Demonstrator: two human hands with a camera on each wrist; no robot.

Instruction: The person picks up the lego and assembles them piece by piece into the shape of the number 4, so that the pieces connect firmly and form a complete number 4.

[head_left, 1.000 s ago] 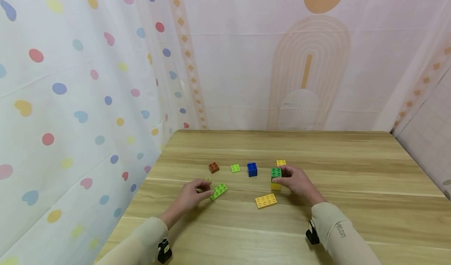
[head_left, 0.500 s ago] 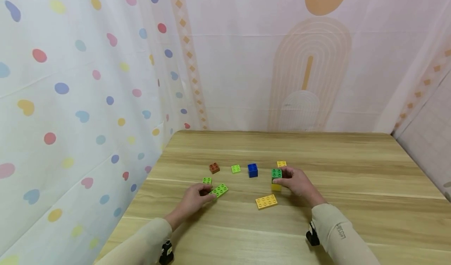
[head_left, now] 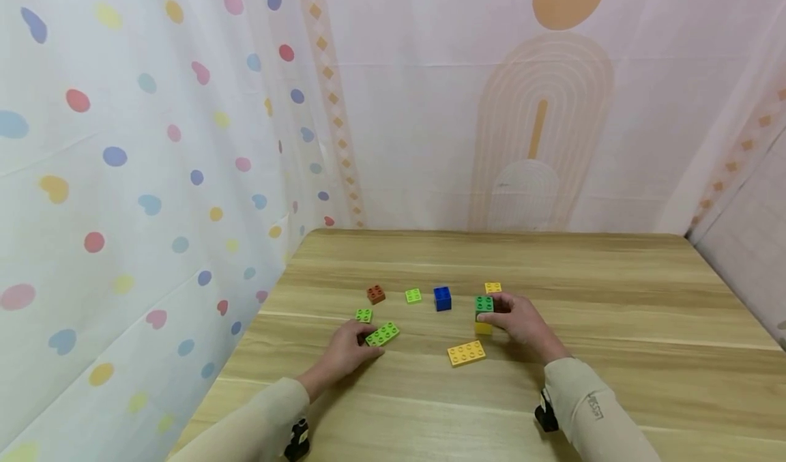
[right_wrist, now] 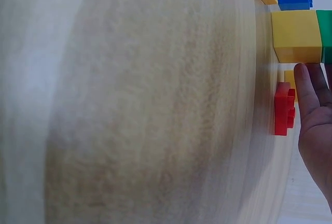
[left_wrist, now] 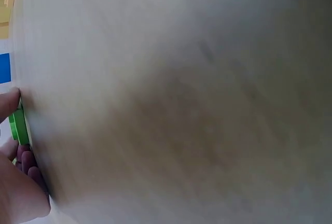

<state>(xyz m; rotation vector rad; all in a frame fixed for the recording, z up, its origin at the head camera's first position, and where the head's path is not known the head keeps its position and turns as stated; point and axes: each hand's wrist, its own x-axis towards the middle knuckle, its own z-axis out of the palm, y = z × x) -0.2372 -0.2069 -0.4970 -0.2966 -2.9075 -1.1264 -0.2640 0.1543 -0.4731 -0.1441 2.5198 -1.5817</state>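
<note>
In the head view, my left hand (head_left: 346, 354) has its thumb and fingers on either side of a flat lime-green eight-stud toy brick (head_left: 383, 334), which lies on the table. The left wrist view also shows this green brick (left_wrist: 19, 125) between thumb and fingertips. My right hand (head_left: 520, 322) grips a green brick (head_left: 484, 304) that sits on top of a yellow brick (head_left: 483, 327), with the thumb in front. In the right wrist view, the yellow brick (right_wrist: 296, 36) stands beneath the green one, fingers against its side.
Around the hands lie a small lime-green brick (head_left: 364, 315), a brown brick (head_left: 376, 294), another lime-green brick (head_left: 413, 296), a blue brick (head_left: 442, 298), a small yellow brick (head_left: 493, 287) and a long yellow brick (head_left: 466, 353). A red brick (right_wrist: 282, 109) lies beside the right hand.
My left hand has moved right and slightly nearer, from beside the small lime-green brick to around the long lime-green one. My right hand keeps its hold on the stack.
</note>
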